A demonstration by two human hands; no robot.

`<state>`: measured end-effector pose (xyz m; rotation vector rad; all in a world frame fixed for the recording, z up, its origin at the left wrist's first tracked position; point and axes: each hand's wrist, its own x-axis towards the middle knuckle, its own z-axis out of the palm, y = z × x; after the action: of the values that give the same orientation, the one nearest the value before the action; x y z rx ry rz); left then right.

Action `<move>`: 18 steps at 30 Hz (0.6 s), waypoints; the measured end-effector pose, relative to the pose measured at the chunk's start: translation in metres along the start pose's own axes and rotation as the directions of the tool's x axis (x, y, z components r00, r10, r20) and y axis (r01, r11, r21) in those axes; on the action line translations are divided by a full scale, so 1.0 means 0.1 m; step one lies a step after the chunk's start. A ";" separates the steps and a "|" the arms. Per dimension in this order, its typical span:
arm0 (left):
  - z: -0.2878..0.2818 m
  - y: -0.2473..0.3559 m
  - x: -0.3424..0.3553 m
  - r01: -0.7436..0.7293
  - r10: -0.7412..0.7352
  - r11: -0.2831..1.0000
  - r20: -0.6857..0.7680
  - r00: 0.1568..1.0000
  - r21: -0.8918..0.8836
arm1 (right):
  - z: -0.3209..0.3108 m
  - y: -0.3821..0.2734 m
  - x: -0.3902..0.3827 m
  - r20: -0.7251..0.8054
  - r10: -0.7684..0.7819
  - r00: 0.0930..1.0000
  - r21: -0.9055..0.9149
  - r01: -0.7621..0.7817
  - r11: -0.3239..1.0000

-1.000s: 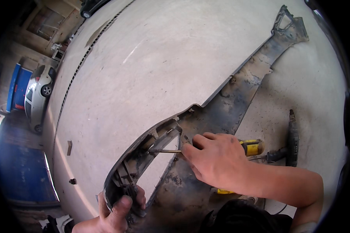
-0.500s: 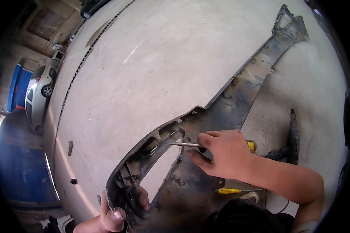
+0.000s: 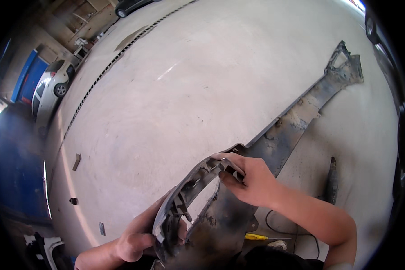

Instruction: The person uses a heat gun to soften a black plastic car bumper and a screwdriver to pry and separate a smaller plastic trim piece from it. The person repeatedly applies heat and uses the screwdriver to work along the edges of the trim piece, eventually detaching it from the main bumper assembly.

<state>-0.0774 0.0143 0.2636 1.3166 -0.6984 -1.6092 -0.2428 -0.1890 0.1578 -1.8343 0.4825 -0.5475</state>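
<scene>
Right hand (image 3: 255, 180) above pale garage floor (image 3: 166, 108)

1. My left hand (image 3: 136, 243) grips the curved lower end of a long dark panel (image 3: 279, 146), its fingertips showing through the opening.
2. My right hand (image 3: 253, 179) is at the opening's upper corner, fingers bent (can't tell what's between them).
3. Yellow-handled screwdriver (image 3: 256, 236) lies right of the panel, near a dark cable (image 3: 311, 234).
4. Black tool (image 3: 331, 182) on the floor (image 3: 166, 108), farther right.
5. Pale car (image 3: 49, 87) parked far left.
</scene>
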 end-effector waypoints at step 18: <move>-0.06 0.28 -0.18 -0.081 0.019 0.935 0.178 0.984 0.346 | 0.03 -1.23 -0.51 0.180 0.230 0.956 0.106 -0.251 0.962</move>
<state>-0.0633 0.0197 0.2937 1.4062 -1.1614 -1.6193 -0.2749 -0.1195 0.2665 -1.6532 0.5369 -0.2505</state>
